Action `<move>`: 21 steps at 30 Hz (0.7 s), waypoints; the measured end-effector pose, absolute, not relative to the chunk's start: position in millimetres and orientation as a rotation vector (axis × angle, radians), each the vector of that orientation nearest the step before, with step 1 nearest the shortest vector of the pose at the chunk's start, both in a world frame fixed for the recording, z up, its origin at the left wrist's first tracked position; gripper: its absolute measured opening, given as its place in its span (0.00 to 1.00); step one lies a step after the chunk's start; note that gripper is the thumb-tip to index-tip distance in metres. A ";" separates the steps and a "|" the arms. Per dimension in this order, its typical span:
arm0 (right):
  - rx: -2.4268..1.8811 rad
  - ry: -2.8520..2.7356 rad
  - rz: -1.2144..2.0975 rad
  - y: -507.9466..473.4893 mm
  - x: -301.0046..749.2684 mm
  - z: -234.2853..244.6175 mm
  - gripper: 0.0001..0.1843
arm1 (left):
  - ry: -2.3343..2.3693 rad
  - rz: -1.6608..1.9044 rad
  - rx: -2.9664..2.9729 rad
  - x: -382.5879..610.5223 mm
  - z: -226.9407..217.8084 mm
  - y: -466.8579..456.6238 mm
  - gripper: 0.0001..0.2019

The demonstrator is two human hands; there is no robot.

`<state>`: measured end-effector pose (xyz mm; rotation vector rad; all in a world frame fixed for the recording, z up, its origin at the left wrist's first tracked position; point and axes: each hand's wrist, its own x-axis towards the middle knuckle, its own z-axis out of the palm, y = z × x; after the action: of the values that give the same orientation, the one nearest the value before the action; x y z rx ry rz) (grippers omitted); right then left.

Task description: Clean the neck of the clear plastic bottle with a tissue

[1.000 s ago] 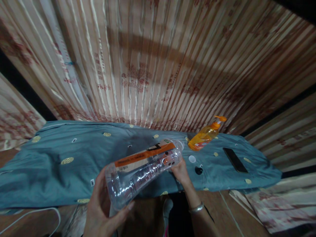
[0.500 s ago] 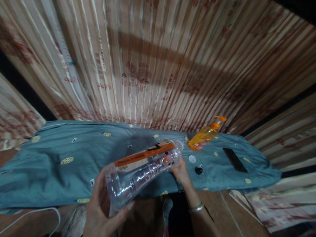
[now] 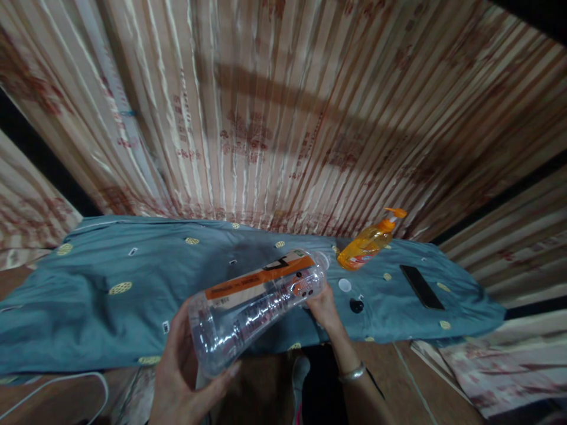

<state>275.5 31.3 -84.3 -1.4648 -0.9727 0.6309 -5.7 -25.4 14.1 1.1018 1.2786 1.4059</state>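
My left hand clasps the base of a clear bottle — it slants across to my right hand, whose hidden grip I can't tell — with a pump bottle beyond.

No word, brand or number can be read with certainty. The clear bottle bears a label with an orange band, whose dark lettering is too blurred to make out, a large black angular character beside it, and tiny print near the base. The pump bottle has a red-and-white label, also illegible. Reddish columns of characters run down the curtain, and small white patches on the teal cloth carry unreadable dark marks.
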 end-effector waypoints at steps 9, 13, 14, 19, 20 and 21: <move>-1.460 -1.018 0.606 32.0 277.6 -90.2 0.20 | 1.282 1.390 1.105 -5.7 15.2 -25.4 0.50; -1.438 -1.010 0.588 32.7 276.9 -90.0 0.21 | 1.288 1.394 1.106 -5.9 13.1 -26.0 0.50; -1.436 -1.008 0.597 32.8 276.4 -89.2 0.21 | 1.287 1.399 1.108 -6.0 12.6 -26.1 0.50; -1.423 -0.995 0.614 31.8 275.9 -86.1 0.23 | 1.272 1.412 1.119 -5.9 12.1 -25.6 0.48; -1.421 -1.013 0.607 31.4 276.2 -86.0 0.24 | 1.266 1.413 1.119 -5.8 12.4 -25.4 0.48; -1.422 -1.038 0.601 31.1 276.7 -85.9 0.24 | 1.257 1.416 1.118 -5.5 12.9 -25.3 0.47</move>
<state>276.7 31.1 -85.9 -1.4222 -1.0382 0.6009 -5.5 -25.3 12.9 1.1179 1.2569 1.4156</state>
